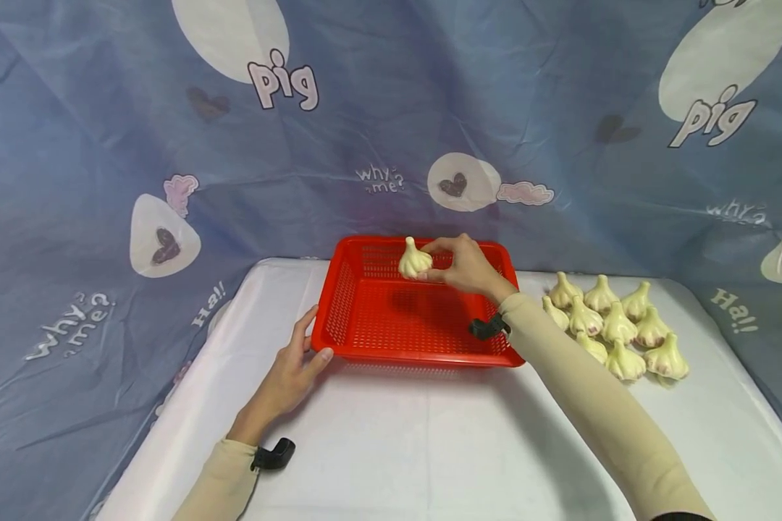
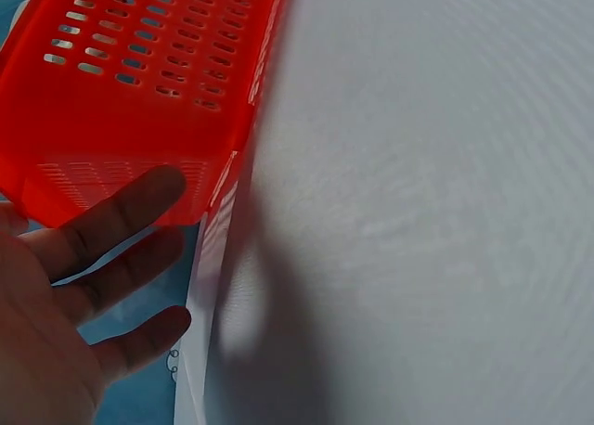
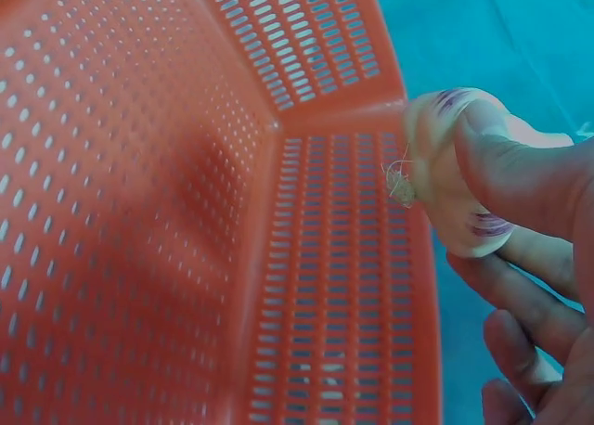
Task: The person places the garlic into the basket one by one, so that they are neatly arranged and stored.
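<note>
A red plastic basket (image 1: 417, 356) with slotted walls stands on the white table. Above its far part, my right hand (image 1: 463, 266) pinches a garlic bulb (image 1: 414, 260) between thumb and fingers, the stalk pointing up. In the right wrist view the bulb (image 3: 459, 170) shows purple streaks and a root tuft, close to the basket wall (image 3: 339, 286). My left hand (image 1: 293, 380) rests against the basket's near left corner, its fingers mostly straight. The left wrist view shows these spread fingers (image 2: 121, 221) beside the red wall (image 2: 121, 128).
Several garlic bulbs (image 1: 615, 325) lie grouped on the table to the right of the basket. A blue patterned cloth (image 1: 365, 130) hangs behind the white tabletop (image 1: 430, 441). Each wrist wears a black strap with a camera.
</note>
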Motion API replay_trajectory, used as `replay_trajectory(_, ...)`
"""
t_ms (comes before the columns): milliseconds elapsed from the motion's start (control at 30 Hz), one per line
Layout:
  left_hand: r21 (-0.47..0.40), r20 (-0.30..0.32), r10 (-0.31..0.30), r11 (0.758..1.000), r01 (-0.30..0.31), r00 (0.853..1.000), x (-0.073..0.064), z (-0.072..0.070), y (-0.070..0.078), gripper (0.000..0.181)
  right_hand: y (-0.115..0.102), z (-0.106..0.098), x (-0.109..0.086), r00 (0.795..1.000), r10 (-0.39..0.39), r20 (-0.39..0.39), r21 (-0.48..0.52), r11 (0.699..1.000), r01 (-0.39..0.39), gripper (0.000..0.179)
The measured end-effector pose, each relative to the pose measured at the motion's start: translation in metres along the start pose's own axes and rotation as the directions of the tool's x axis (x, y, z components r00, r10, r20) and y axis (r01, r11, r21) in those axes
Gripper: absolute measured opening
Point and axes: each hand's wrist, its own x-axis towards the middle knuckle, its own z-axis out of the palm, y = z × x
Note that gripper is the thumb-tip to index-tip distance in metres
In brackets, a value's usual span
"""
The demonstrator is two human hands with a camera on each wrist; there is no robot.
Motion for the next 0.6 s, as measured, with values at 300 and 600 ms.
replay_trajectory(300, 0.079, -0.027, 0.004, 0.997, -0.002, 1.000, 0.002, -0.003, 0.001, 0.083, -0.004, 0.020, 0.019, 0.997, 0.064, 0.053, 0.017, 0.998, -0.065, 0.048)
replay_trajectory(600, 0.124, -0.051, -0.012, 0.992, 0.018, 0.999, 0.002, -0.003, 0.000, 0.081, -0.008, 0.046, 0.037, 0.995, 0.072, 0.071, -0.027, 0.997, -0.070, 0.048)
